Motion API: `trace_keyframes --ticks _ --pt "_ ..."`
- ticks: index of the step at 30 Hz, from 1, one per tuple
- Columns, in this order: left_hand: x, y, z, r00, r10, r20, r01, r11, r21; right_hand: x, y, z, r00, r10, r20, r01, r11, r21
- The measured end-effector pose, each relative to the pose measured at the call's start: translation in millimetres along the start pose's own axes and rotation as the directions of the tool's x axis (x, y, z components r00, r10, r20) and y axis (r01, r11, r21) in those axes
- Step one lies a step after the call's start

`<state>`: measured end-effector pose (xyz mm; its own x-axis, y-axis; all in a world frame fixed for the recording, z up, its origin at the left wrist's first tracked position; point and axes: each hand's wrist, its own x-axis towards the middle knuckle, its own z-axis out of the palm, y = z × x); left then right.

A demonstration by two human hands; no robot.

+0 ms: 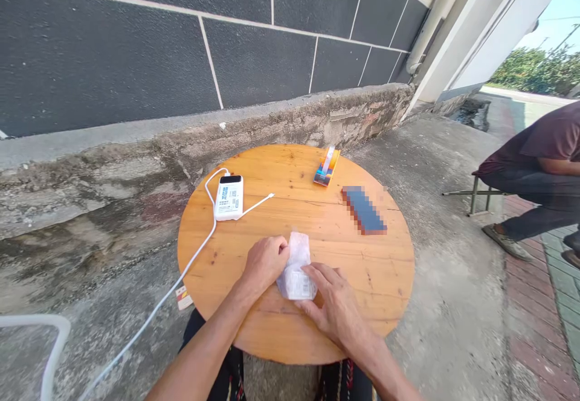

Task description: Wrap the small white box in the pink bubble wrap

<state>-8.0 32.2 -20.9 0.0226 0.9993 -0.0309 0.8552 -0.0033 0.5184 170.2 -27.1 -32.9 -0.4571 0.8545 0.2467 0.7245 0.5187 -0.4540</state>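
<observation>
A small whitish translucent packet (pixel 299 283) with a printed label lies near the front middle of the round wooden table (pixel 254 334). Its narrower upper part points away from me. My left hand (pixel 266 260) is closed at the packet's upper left edge, fingers curled in and pinching there. On the other side, my right hand (pixel 333 298) has its thumb and fingers apart, with the fingertips resting on the packet's right side. What is inside the packet cannot be made out.
A white power bank (pixel 230 198) with cables lies at the table's left. Toward the back is an orange and blue box (pixel 327 166); a blurred dark blue item (pixel 364 209) lies to the right. A seated person (pixel 539 159) is at far right. A tiled wall stands behind.
</observation>
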Motion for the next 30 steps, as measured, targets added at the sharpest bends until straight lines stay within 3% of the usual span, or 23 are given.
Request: trace_keyframes --ticks 8,20,25,27,30 --pt "1.6 -1.1 -3.0 1.0 0.003 -0.012 -0.003 1.0 -0.006 5.2 -5.6 -10.1 0.997 0.051 0.057 -0.049 0.998 -0.044" --pt "-8.2 -2.9 -5.3 0.997 -0.046 -0.064 0.046 0.999 -0.002 22.8 -10.7 -27.5 0.984 0.011 0.176 0.005 0.996 -0.09" --pt "-20.2 -4.6 -12.6 0.978 0.144 -0.148 -0.174 0.961 -0.214 21.4 -9.7 -23.7 0.985 0.007 0.17 0.007 0.996 -0.086" --pt "-20.7 -5.2 -13.7 0.984 0.144 -0.102 -0.166 0.95 -0.265 20.0 -9.5 -22.0 0.988 0.017 0.156 -0.004 0.997 -0.083" --pt "-14.8 -4.3 -12.7 0.998 0.057 -0.026 -0.061 0.975 -0.212 18.3 -9.3 -20.6 0.989 0.027 0.148 -0.017 0.997 -0.072"
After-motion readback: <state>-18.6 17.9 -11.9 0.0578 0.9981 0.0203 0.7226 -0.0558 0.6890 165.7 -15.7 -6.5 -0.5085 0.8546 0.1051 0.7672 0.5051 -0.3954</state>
